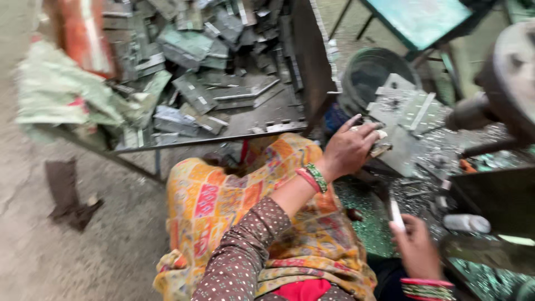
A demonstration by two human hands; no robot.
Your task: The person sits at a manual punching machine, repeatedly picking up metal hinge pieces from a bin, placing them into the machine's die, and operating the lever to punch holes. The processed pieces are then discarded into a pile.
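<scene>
gripping a thin white-tipped tool, the right hand sits low by the machine. further out, the left hand is closed on a small metal piece at the edge of a grey plate. beyond, a tray heaped with metal scrap.

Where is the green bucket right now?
Head view, upper right: the green bucket stands behind the left hand, beside the tray of metal pieces.

Single head-worn view, looking steeply down and slightly rightward, close above the lap and both hands, taking in the grey metal worktop and the grey concrete floor.
</scene>
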